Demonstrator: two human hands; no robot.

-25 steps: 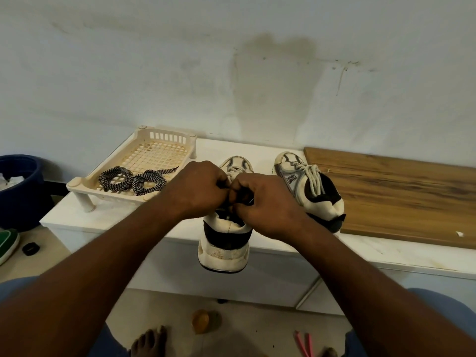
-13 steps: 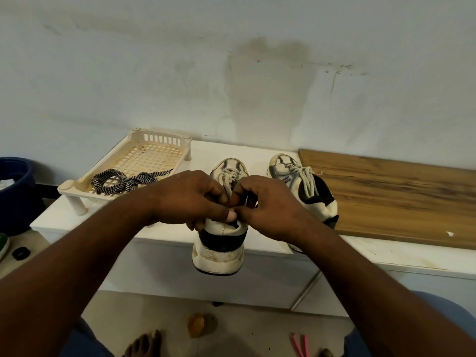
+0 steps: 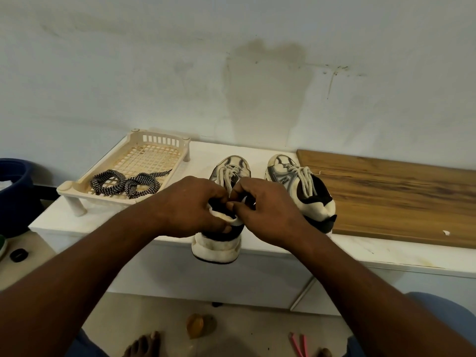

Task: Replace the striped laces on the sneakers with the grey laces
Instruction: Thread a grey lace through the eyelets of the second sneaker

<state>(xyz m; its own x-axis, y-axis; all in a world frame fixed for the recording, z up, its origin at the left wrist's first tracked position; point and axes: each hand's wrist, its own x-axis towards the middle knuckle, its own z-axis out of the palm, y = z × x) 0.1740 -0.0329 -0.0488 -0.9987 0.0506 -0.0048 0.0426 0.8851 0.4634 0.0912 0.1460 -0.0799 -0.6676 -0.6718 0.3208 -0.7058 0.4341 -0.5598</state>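
Two white, grey and black sneakers stand on a white counter (image 3: 386,251), toes toward the wall. The left sneaker (image 3: 219,248) overhangs the counter's front edge with its heel; grey laces (image 3: 230,173) run up its front. My left hand (image 3: 190,207) and my right hand (image 3: 268,210) meet over its collar, fingers curled, pinching the lace ends at the top eyelets. The right sneaker (image 3: 301,191) is laced with grey laces (image 3: 304,179). The black-and-white striped laces (image 3: 126,182) lie coiled in a cream basket tray (image 3: 159,140) at the left.
A wooden board (image 3: 399,197) lies on the counter at the right. A dark blue bucket (image 3: 15,186) stands on the floor at the far left. On the floor below are a bare foot (image 3: 144,343), a small orange object (image 3: 195,324) and pink sticks (image 3: 298,343).
Both hands shifted slightly on the left sneaker's collar while working the lace ends. The view tilted a little. The sneakers, tray and striped laces stayed in place.
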